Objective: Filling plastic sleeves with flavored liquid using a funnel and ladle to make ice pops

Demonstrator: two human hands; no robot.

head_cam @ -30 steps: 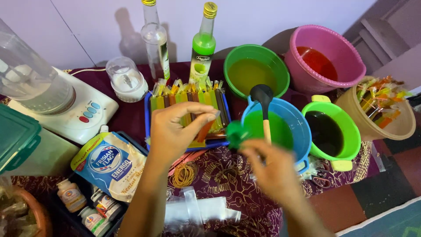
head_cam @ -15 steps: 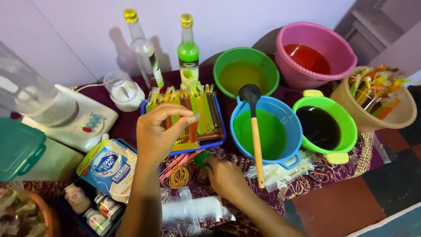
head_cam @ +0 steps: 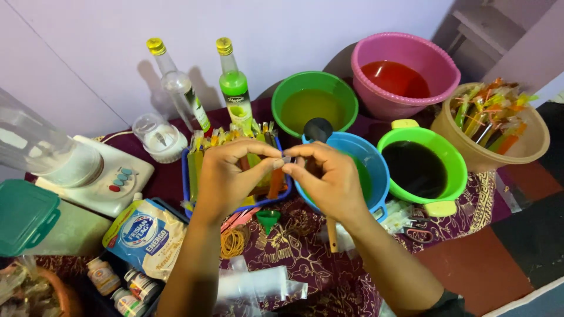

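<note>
Both hands, left (head_cam: 232,176) and right (head_cam: 329,179), have risen from the counter (head_cam: 305,252) and now meet, fingertips pinching one small item (head_cam: 286,158) above the blue bowl (head_cam: 376,161); the green funnel (head_cam: 268,219) lies released below.

Taking the blue bowl (head_cam: 367,161) as the landmark: a ladle (head_cam: 319,130) stands in it, its handle running out over the near rim. Two hands, left hand (head_cam: 226,176) and right hand (head_cam: 329,179), meet fingertip to fingertip just left of the bowl, above its near-left rim. Left of the bowl sits a tray of filled packets (head_cam: 202,161); behind that tray stand two bottles (head_cam: 235,88). Behind the bowl is another bowl of liquid (head_cam: 314,105), and behind-right a large basin (head_cam: 405,73). Right of it stands a handled bowl (head_cam: 423,167), further right a tub of packets (head_cam: 493,126). Before it, to the left, lie a small funnel (head_cam: 268,219) and rubber bands (head_cam: 234,242). Far left stands a blender base (head_cam: 97,179).
</note>
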